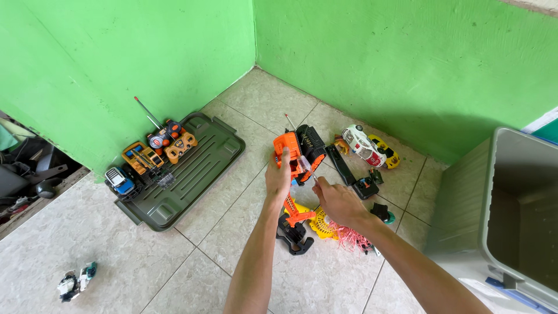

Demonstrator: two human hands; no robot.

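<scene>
Holding the orange toy excavator [297,152] up over the tiled floor [232,232], left hand [279,174] has its fingers wrapped round the cab. Right hand [336,200] pinches a thin screwdriver [308,170] against it. Grey lid [197,168] with 4 or so toys lies well left.

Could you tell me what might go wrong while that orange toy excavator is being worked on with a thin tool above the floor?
The left hand alone grips the orange toy excavator, so it could twist or drop onto the tiled floor. The thin tool in the right hand may slip toward the left fingers. Loose toy parts lie directly below and could be struck.
</scene>
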